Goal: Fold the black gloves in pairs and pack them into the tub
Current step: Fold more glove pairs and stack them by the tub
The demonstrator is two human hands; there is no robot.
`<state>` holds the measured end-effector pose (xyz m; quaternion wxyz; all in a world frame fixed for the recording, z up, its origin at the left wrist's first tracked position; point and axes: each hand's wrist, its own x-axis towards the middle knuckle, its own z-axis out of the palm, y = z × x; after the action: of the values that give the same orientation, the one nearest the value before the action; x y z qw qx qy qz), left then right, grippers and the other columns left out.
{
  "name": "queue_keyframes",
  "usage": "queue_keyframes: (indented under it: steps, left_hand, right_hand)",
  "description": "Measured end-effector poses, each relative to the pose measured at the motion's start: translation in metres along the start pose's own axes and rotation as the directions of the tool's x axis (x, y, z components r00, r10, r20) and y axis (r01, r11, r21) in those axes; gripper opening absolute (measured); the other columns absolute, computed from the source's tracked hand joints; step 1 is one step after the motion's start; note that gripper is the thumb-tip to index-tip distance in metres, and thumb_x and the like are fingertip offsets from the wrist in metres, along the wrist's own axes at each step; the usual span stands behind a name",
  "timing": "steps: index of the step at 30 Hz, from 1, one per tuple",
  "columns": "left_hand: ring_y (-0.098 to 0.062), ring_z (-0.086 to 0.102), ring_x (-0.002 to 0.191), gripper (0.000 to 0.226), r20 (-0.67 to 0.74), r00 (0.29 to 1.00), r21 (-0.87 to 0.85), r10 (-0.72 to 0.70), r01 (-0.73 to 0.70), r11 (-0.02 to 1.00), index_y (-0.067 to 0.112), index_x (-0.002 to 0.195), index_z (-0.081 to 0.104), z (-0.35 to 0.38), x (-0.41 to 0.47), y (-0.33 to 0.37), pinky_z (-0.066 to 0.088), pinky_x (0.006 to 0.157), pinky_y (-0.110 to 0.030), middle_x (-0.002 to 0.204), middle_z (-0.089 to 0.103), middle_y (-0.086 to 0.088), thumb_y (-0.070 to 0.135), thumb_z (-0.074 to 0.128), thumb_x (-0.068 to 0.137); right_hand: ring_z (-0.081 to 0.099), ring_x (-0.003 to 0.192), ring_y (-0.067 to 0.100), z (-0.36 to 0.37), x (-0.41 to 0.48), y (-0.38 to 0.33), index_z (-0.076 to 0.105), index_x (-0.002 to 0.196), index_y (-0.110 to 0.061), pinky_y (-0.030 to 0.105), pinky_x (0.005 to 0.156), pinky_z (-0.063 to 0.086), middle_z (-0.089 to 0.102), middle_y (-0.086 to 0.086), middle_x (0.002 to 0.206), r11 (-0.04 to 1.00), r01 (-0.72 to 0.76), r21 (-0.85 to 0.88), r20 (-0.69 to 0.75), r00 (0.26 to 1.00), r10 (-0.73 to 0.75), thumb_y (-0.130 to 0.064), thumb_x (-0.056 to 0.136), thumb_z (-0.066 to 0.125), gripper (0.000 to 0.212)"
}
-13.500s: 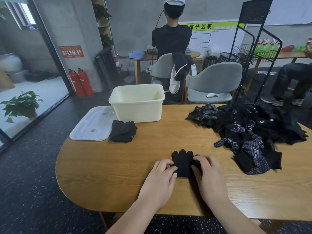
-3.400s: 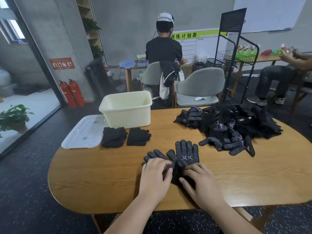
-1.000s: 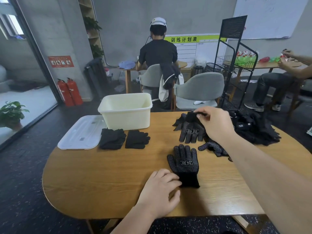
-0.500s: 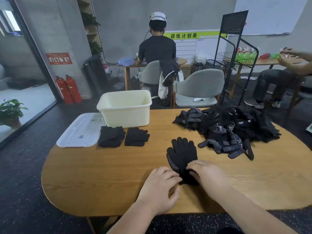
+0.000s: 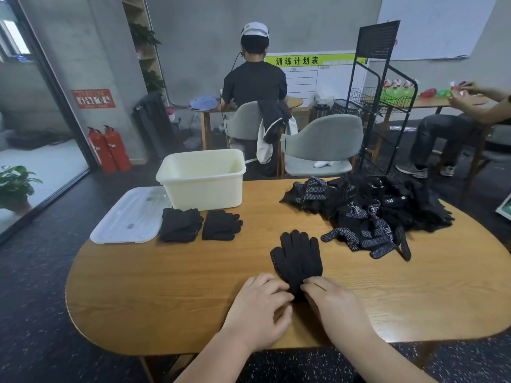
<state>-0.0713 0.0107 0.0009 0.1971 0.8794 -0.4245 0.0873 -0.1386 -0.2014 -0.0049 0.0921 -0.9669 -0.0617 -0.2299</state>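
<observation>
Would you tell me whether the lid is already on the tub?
No, the lid lies flat on the table beside the open tub.
</observation>
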Motion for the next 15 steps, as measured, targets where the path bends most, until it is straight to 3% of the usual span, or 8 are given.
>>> queue_keyframes:
  steps: [5,10,12,15]
  left_hand:
    - [-0.006,0.045,0.129,0.04,-0.001,1.0,0.006,0.006,-0.005,1.0,0.032,0.125,0.076,0.0,0.0,0.0,0.041,0.107,-0.031,0.131,0.064,0.019,0.049,0.047,0.103]
    - [-0.006,0.039,0.133,0.049,0.065,0.996,-0.017,-0.065,0.066,0.998,0.029,0.143,0.056,-0.009,0.001,0.005,0.036,0.115,-0.032,0.144,0.049,0.016,0.051,0.041,0.102]
    - [-0.006,0.033,0.14,0.053,0.056,0.996,0.003,-0.066,0.066,0.998,0.033,0.149,0.048,-0.009,0.001,0.005,0.033,0.117,-0.032,0.152,0.038,0.015,0.054,0.04,0.101]
    - [-0.009,0.025,0.148,0.053,0.095,0.995,0.033,-0.018,0.015,0.999,0.032,0.146,0.057,-0.005,0.002,0.002,0.029,0.121,-0.037,0.156,0.041,0.015,0.056,0.038,0.103]
  right_hand:
    - [0.071,0.098,0.017,0.0,-0.005,-0.002,0.08,0.103,-0.02,0.028,0.076,0.062,0.074,-0.006,0.108,1.0,0.004,0.001,0.019,1.0,-0.004,-0.006,0.065,0.095,0.044]
    - [0.066,0.099,0.015,-0.003,-0.003,-0.004,0.077,0.101,-0.022,0.03,0.081,0.058,0.069,-0.011,0.105,0.999,0.039,0.022,0.041,0.998,-0.04,-0.023,0.09,0.073,0.012]
    - [0.064,0.097,0.012,-0.011,0.004,-0.008,0.074,0.099,-0.023,0.022,0.081,0.054,0.066,-0.013,0.102,0.998,0.0,0.066,0.03,1.0,-0.002,-0.03,0.09,0.066,0.013]
    - [0.062,0.102,0.007,-0.017,0.024,-0.011,0.073,0.112,-0.024,0.017,0.084,0.051,0.065,-0.013,0.113,0.981,-0.131,0.142,0.005,0.991,0.131,-0.025,0.095,0.067,0.018]
